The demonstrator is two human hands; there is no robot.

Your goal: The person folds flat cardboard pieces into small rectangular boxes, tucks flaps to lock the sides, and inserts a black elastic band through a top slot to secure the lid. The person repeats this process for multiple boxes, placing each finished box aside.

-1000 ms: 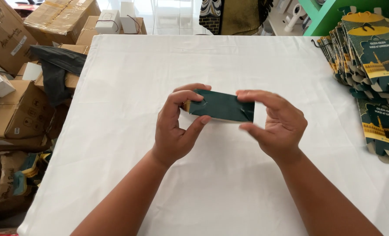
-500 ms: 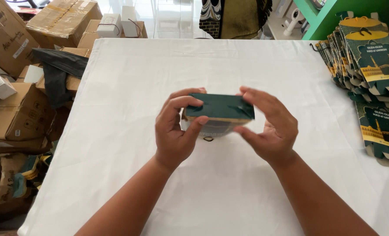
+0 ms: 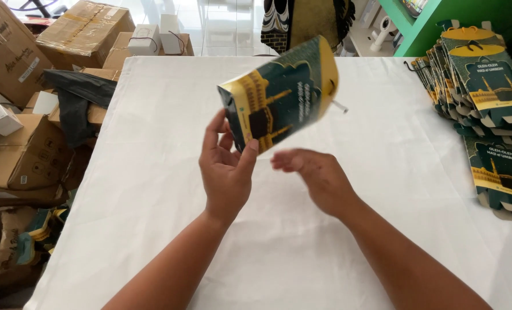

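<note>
At the far left, off the table, brown cardboard cartons are stacked, with a dark bag draped over one of them. The white tablecloth covers the table from near edge to far edge.

Left of centre, the left hand is raised above the cloth with the palm turned inward. Its thumb and fingers pinch the lower left corner of a dark green and gold paper gift box; the other fingers are loosely curled behind it. The box is lifted clear of the table and tilted, its printed face toward the camera and its rounded gold top flap pointing up and to the right. It looks set up into shape rather than flat, so I judge the step in hand to be the turning and checking of a box just formed.

Just right of it and lower, the right hand hovers over the cloth, fingers half open and relaxed, holding nothing; it is near the box but not touching it.

At the far right, a pile of flat boxes of the same print lies fanned on the table's edge.

The next move, as I judge it, calls for the free right hand to steady the box, since a one-corner pinch gives little control.
</note>
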